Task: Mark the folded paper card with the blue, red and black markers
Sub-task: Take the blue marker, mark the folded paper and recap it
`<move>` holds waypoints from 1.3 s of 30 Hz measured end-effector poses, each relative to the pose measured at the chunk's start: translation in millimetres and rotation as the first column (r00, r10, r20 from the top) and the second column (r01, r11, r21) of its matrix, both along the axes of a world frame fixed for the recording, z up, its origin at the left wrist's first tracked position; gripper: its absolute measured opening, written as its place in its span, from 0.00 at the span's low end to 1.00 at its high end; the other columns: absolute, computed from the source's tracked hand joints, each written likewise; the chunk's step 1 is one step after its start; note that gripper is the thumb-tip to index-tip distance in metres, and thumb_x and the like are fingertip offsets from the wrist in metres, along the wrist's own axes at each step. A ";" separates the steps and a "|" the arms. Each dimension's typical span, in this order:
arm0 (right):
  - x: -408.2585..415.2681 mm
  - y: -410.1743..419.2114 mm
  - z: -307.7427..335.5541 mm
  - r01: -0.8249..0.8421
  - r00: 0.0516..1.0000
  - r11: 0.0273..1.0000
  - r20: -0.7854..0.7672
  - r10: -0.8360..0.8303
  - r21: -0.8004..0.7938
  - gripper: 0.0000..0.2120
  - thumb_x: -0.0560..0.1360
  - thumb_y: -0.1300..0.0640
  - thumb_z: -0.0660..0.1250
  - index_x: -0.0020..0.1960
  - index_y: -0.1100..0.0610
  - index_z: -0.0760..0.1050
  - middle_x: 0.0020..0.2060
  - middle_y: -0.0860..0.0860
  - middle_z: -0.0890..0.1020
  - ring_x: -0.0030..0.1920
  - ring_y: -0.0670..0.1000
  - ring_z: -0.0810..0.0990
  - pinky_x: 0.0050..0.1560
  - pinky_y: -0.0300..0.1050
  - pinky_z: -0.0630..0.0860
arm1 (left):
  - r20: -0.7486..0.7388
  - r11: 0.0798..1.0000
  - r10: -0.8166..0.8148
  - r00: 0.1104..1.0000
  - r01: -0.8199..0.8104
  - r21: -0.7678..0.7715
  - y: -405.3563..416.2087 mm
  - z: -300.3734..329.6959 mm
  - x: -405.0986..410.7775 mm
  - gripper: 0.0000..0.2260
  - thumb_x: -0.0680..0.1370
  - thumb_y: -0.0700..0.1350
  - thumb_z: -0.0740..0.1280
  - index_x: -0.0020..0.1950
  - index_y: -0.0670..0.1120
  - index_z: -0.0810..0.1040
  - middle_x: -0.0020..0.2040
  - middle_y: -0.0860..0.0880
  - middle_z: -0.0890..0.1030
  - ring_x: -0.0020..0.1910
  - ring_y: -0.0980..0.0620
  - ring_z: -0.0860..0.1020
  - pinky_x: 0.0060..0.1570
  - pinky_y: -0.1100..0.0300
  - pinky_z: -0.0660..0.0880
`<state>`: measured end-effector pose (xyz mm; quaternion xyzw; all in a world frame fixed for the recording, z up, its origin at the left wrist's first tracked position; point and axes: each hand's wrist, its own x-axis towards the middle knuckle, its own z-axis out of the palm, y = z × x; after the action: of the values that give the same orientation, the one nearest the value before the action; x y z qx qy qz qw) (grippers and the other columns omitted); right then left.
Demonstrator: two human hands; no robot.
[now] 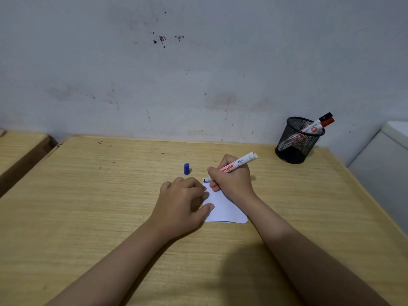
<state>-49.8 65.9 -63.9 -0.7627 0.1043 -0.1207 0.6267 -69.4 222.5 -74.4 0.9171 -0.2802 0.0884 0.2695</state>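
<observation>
A white folded paper card (223, 209) lies flat on the wooden table (88, 206). My right hand (233, 180) grips the uncapped blue marker (239, 163), whose blue tip touches the card's far left corner. My left hand (182, 199) rests on the card's left edge, fingers curled, thumb on the paper. The blue cap (186, 169) stands upright on the table just beyond my left hand. The red marker (327, 123) and the black marker (318, 123) lean capped in a black mesh cup (297, 141) at the back right.
A stained grey wall (198, 74) runs close behind the table. A second wooden surface (19, 146) sits at the left, separated by a gap. A white box-like object (384, 164) stands past the table's right edge.
</observation>
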 end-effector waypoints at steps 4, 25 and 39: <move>1.0 -0.5 0.0 -0.014 1.000 1.000 -0.014 0.015 0.016 0.11 0.68 0.65 0.69 0.32 0.60 0.68 0.21 0.49 0.80 0.25 0.51 0.80 0.29 0.44 0.79 | 0.006 1.000 0.013 1.000 -0.013 -0.027 1.4 -2.9 1.1 0.17 0.67 0.62 0.60 0.44 0.54 0.81 0.46 0.59 0.80 0.47 0.56 0.75 0.49 0.57 0.62; -8.9 -11.4 20.9 -0.016 0.997 0.892 0.078 -0.021 0.451 0.05 0.73 0.65 0.68 0.39 0.59 0.75 0.32 0.54 0.83 0.32 0.51 0.83 0.38 0.46 0.80 | -0.295 0.942 0.147 0.944 -0.224 -0.249 -1.9 27.8 64.3 0.02 0.71 0.40 0.70 0.41 0.48 0.81 0.40 0.46 0.82 0.35 0.50 0.78 0.34 0.66 0.72; -93.9 -31.9 92.9 -0.225 0.909 0.967 0.383 0.165 0.117 0.05 0.69 0.67 0.73 0.43 0.60 0.81 0.31 0.52 0.83 0.25 0.51 0.76 0.25 0.42 0.75 | -0.571 0.469 -0.493 0.657 -0.352 -0.810 -3.5 107.6 -9.7 0.06 0.73 0.33 0.66 0.43 0.41 0.81 0.36 0.47 0.85 0.36 0.53 0.83 0.41 0.63 0.81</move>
<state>-143.7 34.1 29.1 -0.6806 -0.0835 -0.1903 0.7026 -79.2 218.9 33.2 0.5744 -0.0972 -0.1797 0.7927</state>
